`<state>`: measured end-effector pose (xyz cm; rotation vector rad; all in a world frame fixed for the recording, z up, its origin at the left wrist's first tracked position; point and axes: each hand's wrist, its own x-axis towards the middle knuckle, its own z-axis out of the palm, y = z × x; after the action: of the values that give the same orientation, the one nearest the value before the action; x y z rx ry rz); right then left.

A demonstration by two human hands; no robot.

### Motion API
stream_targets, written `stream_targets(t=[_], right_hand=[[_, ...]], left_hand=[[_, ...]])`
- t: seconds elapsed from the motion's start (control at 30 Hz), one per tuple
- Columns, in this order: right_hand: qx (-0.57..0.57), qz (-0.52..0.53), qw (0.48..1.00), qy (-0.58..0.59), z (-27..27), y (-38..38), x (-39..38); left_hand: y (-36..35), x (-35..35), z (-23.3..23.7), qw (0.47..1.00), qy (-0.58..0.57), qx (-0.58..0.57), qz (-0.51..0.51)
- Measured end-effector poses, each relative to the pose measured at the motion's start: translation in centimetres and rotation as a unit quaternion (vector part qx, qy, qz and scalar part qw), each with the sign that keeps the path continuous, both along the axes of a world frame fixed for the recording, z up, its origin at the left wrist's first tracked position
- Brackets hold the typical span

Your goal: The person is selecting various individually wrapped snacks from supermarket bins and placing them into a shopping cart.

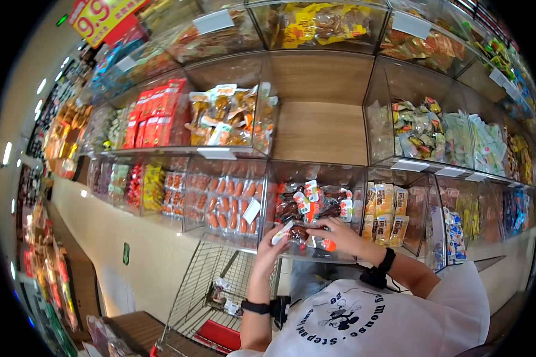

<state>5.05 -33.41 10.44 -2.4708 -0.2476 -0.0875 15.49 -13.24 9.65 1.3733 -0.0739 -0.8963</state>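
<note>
Both my hands are at the front edge of a clear bin (321, 172) of dark-brown packaged snacks with white, orange and green labels. My left hand (272, 245) is closed on the left end of a clear packet (299, 233) with dark-brown contents and a white label. The fingers of my right hand (338, 237) are bent over the right side of the same packet, pinching its upper part. Behind the packet, more of these packs (307, 199) lie in the bin. Each wrist wears a black band with a device.
Below left stands a wire shopping cart (190, 279) with packets inside. Left of my bin is one of sausage packs (232, 199); right of it, yellow pouches (387, 205). Clear dividers separate the bins. Above is a wooden shelf section (321, 131) between snack bins.
</note>
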Motion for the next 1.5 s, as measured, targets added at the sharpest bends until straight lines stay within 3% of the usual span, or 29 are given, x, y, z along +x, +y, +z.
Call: stream_targets(t=[0.13,0.17,0.23,0.3,0.37,0.4,0.43,0.53,0.57,0.67,0.7,0.77,0.87,1.03,1.13,1.17,1.27,1.3,1.4,1.5], right_hand=[[-0.037,-0.032,0.999,0.005,-0.2,-2.8,2.7],[-0.044,-0.038,0.998,0.000,-0.6,-3.2,3.5],[-0.067,-0.056,0.996,-0.012,-1.8,-4.0,5.0],[-0.116,-0.061,0.991,-0.038,-2.3,-4.6,6.6],[-0.172,-0.076,0.980,-0.065,-4.6,-4.9,8.2],[-0.200,-0.081,0.973,-0.079,-5.6,-5.0,8.9],[-0.269,-0.077,0.958,-0.062,-6.0,-5.1,9.8],[-0.229,-0.097,0.969,-0.009,-10.3,-5.3,11.6],[-0.243,-0.092,0.966,0.001,-11.2,-5.3,11.9],[-0.233,-0.120,0.965,0.025,-12.6,-4.3,12.5],[-0.245,-0.127,0.961,0.032,-12.8,-4.0,12.6],[-0.269,-0.140,0.952,0.030,-13.0,-3.4,12.8],[-0.283,-0.153,0.946,0.033,-13.5,-2.2,12.8],[-0.315,-0.160,0.934,0.058,-13.8,-0.7,13.4],[-0.242,-0.167,0.955,0.040,-15.4,0.1,13.6],[-0.224,-0.193,0.954,0.046,-16.5,0.4,13.7],[-0.243,-0.177,0.950,0.084,-15.2,0.6,13.8],[-0.157,-0.220,0.953,0.136,-14.5,0.8,14.3],[-0.288,-0.177,0.941,0.005,-15.1,0.8,14.1],[-0.251,-0.109,0.962,-0.011,-13.3,2.0,12.5]], left_hand=[[-4.6,5.3,-3.1,0.973,-0.184,0.135,-0.046],[-5.5,5.9,-3.7,0.920,-0.357,0.163,-0.013],[-6.9,8.0,-5.3,0.915,-0.358,0.187,0.002],[-8.0,10.1,-10.1,0.907,-0.349,0.235,0.015],[-10.0,11.2,-12.1,0.981,-0.087,0.137,0.103],[-10.8,11.6,-12.9,0.984,0.050,0.086,0.145],[-11.2,12.1,-13.0,0.981,0.087,0.082,0.155],[-13.2,12.1,-11.4,0.957,0.106,0.109,0.249],[-13.5,12.5,-11.4,0.957,0.111,0.139,0.227],[-14.2,12.8,-24.3,0.933,-0.049,0.067,0.351],[-14.1,12.7,-21.5,0.941,0.024,0.083,0.327],[-14.1,12.5,-11.3,0.941,0.166,0.114,0.273],[-12.4,12.4,-17.0,0.894,0.308,-0.005,0.325],[-11.5,11.8,-19.9,0.937,0.241,-0.092,0.237],[-11.6,11.2,-19.7,0.945,0.262,-0.064,0.186],[-12.2,10.7,-14.8,0.952,0.230,-0.058,0.192],[-9.5,9.6,-17.8,0.961,0.235,-0.027,0.143],[-9.1,9.1,-16.1,0.961,0.236,-0.026,0.144],[-6.7,6.4,-7.8,0.961,0.234,-0.031,0.143],[-2.1,3.0,-5.3,0.968,0.203,-0.048,0.139]])
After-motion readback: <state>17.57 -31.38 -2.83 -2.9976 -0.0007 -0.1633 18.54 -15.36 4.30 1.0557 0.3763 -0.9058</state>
